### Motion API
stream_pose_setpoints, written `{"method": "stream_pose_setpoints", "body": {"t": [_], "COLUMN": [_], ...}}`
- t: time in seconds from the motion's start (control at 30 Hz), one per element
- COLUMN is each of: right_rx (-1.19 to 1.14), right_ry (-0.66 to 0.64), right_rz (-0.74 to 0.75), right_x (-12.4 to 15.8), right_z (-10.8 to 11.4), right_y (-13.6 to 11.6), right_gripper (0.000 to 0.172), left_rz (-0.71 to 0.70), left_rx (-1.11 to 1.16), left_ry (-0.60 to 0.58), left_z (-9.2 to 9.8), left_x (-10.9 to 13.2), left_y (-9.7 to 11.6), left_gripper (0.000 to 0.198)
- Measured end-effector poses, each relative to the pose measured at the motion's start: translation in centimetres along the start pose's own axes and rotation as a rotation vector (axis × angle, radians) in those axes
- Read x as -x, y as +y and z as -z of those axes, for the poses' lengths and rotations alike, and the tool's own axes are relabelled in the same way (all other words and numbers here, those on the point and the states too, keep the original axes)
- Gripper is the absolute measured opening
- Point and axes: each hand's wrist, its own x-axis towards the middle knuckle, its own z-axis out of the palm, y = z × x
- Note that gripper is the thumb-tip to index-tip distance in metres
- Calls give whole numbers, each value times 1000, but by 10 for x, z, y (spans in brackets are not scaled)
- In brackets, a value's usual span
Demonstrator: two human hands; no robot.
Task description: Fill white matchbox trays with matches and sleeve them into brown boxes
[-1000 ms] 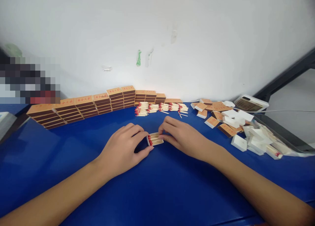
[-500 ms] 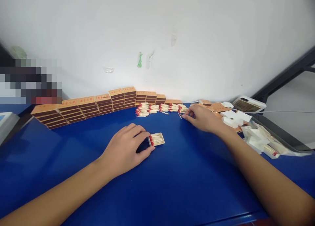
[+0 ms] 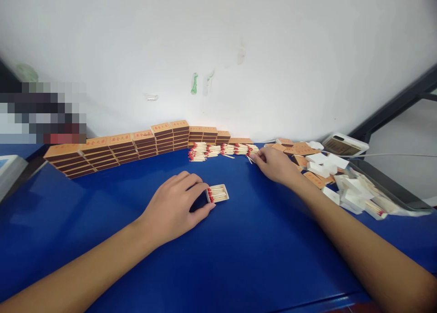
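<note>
My left hand rests on the blue table, thumb and fingers gripping the left end of a white matchbox tray. Inside the tray lie several matches, their red heads toward my hand. Farther back, my right hand is at the right end of a row of loose red-headed matches. Its thumb and forefinger are pinched together against the matches there. Whether a match is between the fingertips is hidden. One loose match lies just left of the thumb tip.
Stacks of closed orange matchboxes line the wall from the left to the middle. On the right are scattered matchbox sleeves, white trays, another tray with matches, a black tray and a phone-like object.
My right hand has shifted slightly up and left, its fingertips closer against the matches, and more of the sleeves behind its wrist shows. My left hand and the tray have stayed in place.
</note>
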Motion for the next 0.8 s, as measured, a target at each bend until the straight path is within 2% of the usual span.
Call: {"method": "stream_pose_setpoints", "body": {"t": [0.13, 0.3, 0.47, 0.63, 0.8], "right_rx": [-31, 23, -12, -251, -391], "right_ry": [28, -29, -61, -59, -184], "right_rz": [20, 35, 73, 365, 599], "right_x": [2, 0, 5, 27, 58], "right_z": [-3, -5, 5, 19, 23], "right_y": [-2, 3, 3, -24, -63], "right_gripper": [31, 27, 22, 20, 17], "left_rz": [4, -1, -4, 5, 15], "left_rx": [1, 6, 4, 6, 16], "left_ry": [-7, -5, 0, -14, -16], "left_z": [0, 0, -1, -1, 0], "left_x": [0, 0, 0, 0, -1], "left_y": [0, 0, 0, 0, 1], "left_gripper": [28, 28, 28, 27, 25]}}
